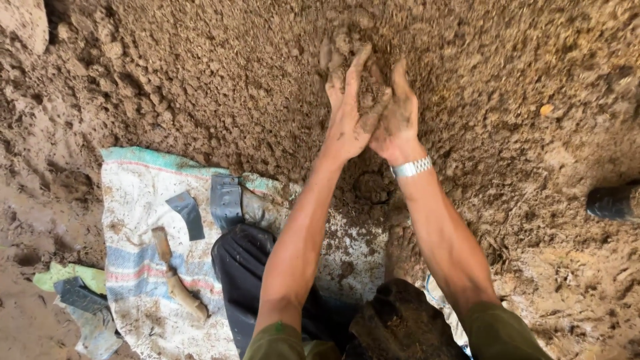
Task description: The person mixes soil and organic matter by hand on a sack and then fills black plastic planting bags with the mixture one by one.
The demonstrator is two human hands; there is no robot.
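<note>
Nearest: green sleeves (497, 333) and dark trousers (243, 267), kneeling on a striped woven sack (137, 200). Both bare forearms stretched forward, left hand (348, 117) and right hand (399, 120) side by side, touching, caked with mud. Fingers loosely open, cupped around a clump of wet soil (367, 83) against the crumbly earth mound (220, 73). Silver wristwatch (411, 167) on right wrist. Wooden-handled tool (177, 283) on the sack, well apart from hands.

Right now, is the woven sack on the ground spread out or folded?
Spread out: the woven sack lies flat on the soil, a wooden-handled tool resting on it.
</note>
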